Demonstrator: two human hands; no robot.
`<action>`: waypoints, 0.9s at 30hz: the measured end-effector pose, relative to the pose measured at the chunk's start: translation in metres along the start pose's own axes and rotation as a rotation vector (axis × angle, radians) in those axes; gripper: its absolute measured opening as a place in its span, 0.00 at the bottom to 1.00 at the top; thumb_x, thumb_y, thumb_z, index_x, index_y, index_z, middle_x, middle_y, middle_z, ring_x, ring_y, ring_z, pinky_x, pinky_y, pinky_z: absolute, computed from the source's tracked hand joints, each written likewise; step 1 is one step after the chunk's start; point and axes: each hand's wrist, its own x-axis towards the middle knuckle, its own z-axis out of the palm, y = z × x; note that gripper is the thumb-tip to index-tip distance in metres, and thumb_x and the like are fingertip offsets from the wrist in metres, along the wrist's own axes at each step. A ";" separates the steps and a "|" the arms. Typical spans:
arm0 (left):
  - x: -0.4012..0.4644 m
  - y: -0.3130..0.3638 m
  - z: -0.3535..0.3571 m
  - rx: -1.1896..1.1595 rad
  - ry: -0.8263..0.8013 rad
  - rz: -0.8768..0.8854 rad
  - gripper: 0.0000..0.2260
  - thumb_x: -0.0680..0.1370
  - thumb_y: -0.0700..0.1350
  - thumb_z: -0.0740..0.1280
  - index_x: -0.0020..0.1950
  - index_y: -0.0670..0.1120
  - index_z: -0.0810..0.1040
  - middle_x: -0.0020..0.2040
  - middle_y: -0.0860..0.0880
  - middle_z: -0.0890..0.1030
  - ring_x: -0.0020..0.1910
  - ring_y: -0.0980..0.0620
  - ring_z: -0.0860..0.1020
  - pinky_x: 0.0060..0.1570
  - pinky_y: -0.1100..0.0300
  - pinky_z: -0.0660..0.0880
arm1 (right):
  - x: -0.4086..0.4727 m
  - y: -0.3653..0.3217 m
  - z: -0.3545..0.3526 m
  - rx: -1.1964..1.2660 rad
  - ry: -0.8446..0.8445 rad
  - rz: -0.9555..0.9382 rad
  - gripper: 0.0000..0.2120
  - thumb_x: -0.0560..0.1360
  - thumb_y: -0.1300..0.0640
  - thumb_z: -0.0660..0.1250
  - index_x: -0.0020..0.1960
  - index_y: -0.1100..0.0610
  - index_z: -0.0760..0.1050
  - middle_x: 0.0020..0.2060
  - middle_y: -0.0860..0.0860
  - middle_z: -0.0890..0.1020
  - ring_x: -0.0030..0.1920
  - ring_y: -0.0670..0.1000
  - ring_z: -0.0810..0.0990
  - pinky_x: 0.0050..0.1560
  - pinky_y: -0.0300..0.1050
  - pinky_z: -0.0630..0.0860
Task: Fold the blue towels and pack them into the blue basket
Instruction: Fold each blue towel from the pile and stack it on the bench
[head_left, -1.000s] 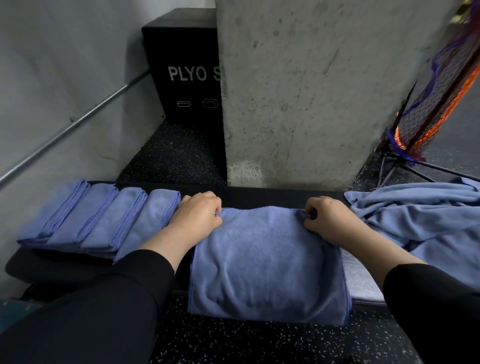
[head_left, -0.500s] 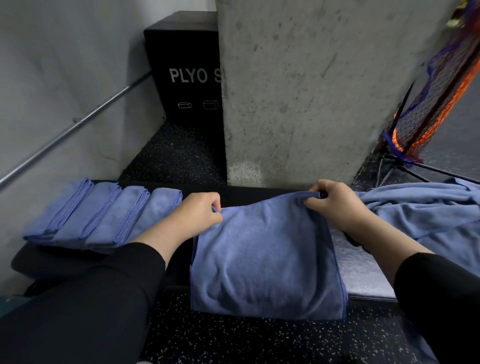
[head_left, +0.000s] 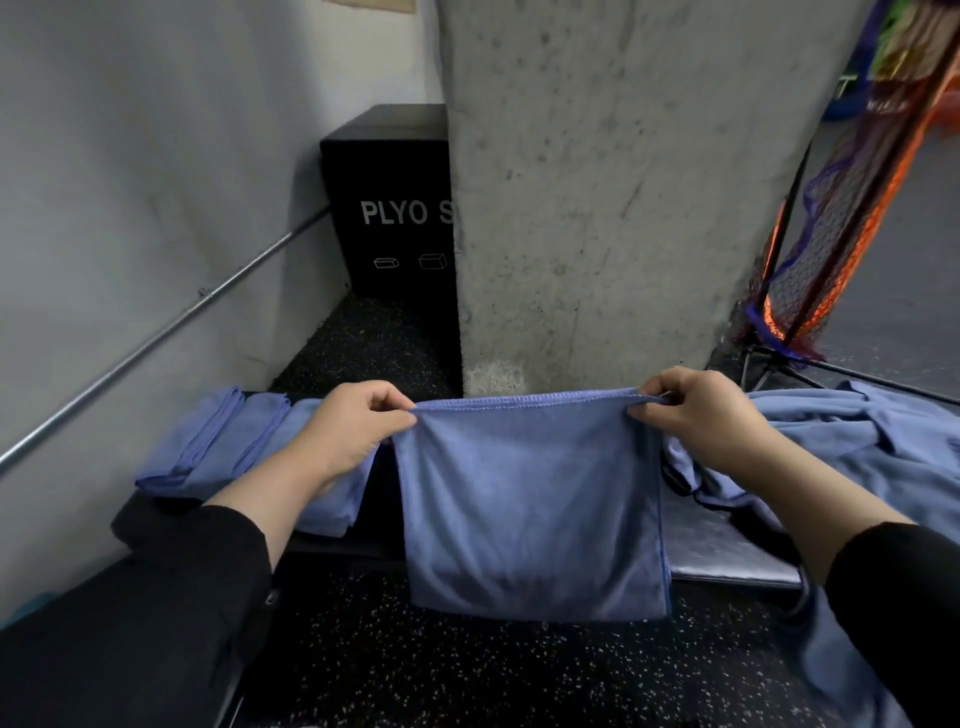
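A blue towel (head_left: 530, 499) hangs in the air in front of me, its top edge stretched taut. My left hand (head_left: 358, 426) pinches its top left corner and my right hand (head_left: 696, 410) pinches its top right corner. Its lower edge dangles below the front of the bench. A row of folded blue towels (head_left: 218, 441) lies on the bench to the left, partly behind my left forearm. A heap of unfolded blue towels (head_left: 852, 452) lies on the right. No blue basket shows in this view.
A low bench (head_left: 722, 551) with a grey top runs across in front of me. Behind it stands a concrete pillar (head_left: 623, 182), with a black plyo box (head_left: 395, 208) to its left and a netted frame (head_left: 831, 234) at the right. A metal rail (head_left: 156, 343) runs along the left wall.
Both hands have lifted the towel off the bench by its far corners; it now hangs upright instead of lying flat.
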 end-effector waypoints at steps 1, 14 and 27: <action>-0.005 0.004 -0.002 0.007 0.017 0.008 0.05 0.75 0.35 0.73 0.43 0.44 0.84 0.36 0.47 0.82 0.37 0.55 0.77 0.42 0.59 0.75 | -0.004 -0.004 -0.004 -0.003 0.008 -0.011 0.11 0.73 0.59 0.75 0.36 0.48 0.77 0.29 0.44 0.79 0.26 0.37 0.73 0.32 0.33 0.69; -0.052 0.042 -0.028 -0.110 0.107 0.084 0.10 0.76 0.37 0.73 0.42 0.54 0.86 0.41 0.48 0.85 0.41 0.56 0.80 0.47 0.58 0.77 | -0.050 -0.036 -0.031 0.032 0.213 -0.127 0.11 0.74 0.62 0.73 0.38 0.50 0.75 0.37 0.52 0.80 0.34 0.49 0.76 0.38 0.40 0.70; -0.055 0.065 -0.035 0.175 0.326 0.178 0.05 0.81 0.46 0.67 0.46 0.48 0.80 0.40 0.47 0.82 0.38 0.51 0.76 0.42 0.53 0.72 | -0.061 -0.060 -0.053 0.326 0.249 -0.125 0.10 0.76 0.53 0.73 0.42 0.55 0.74 0.35 0.58 0.81 0.33 0.48 0.74 0.37 0.53 0.78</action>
